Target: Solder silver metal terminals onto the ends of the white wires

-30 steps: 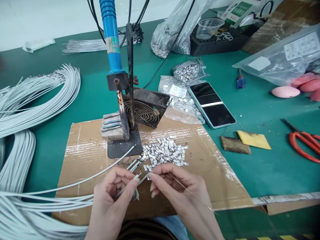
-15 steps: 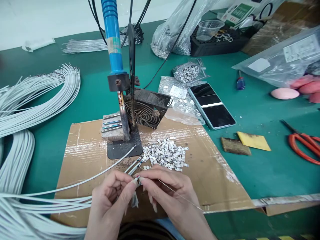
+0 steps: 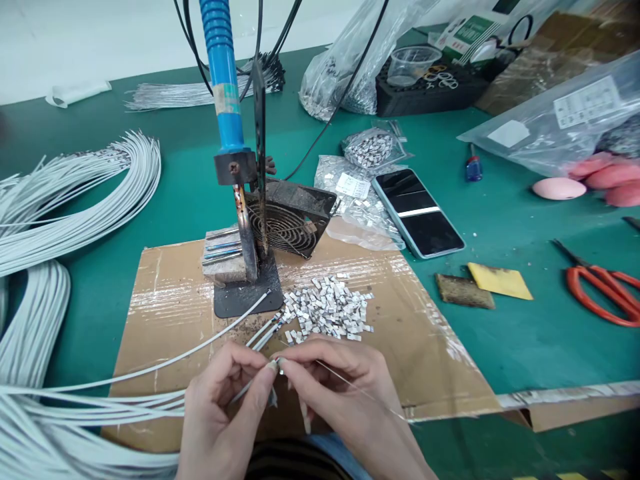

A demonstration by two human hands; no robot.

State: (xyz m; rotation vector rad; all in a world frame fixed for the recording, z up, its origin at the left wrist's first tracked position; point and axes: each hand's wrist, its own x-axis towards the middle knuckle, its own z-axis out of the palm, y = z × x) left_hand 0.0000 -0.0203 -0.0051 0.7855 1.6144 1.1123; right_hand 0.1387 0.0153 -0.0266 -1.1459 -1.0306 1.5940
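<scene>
My left hand (image 3: pixel 227 400) is closed in a pinch on a white cable (image 3: pixel 242 392), whose tip is at the fingertips. My right hand (image 3: pixel 337 383) meets it there, thumb and forefinger pinched together. A thin silvery solder wire (image 3: pixel 345 380) runs through the right hand and trails towards the wrist. Something tiny between the touching fingertips is too small to name. Just beyond lies a pile of small white-and-silver pieces (image 3: pixel 327 310). Several white cable ends (image 3: pixel 263 335) lie beside it, next to the dark base plate (image 3: pixel 245 293) under the blue-handled soldering iron (image 3: pixel 223 80).
A small fan (image 3: pixel 287 227) leans behind the iron. White cable bundles (image 3: pixel 30 333) fill the left side. On the right are a phone (image 3: pixel 419 213), a brown sponge (image 3: pixel 464 291), a yellow sponge (image 3: pixel 500 281), red-handled scissors (image 3: pixel 597 287) and a small screwdriver (image 3: pixel 473 165). Cardboard (image 3: pixel 415 360) covers the bench.
Both hands stay together, with the fingertips dipping slightly lower. More of the cable inside my left hand shows. The view has shifted a little, moving the bench items on the right leftward.
</scene>
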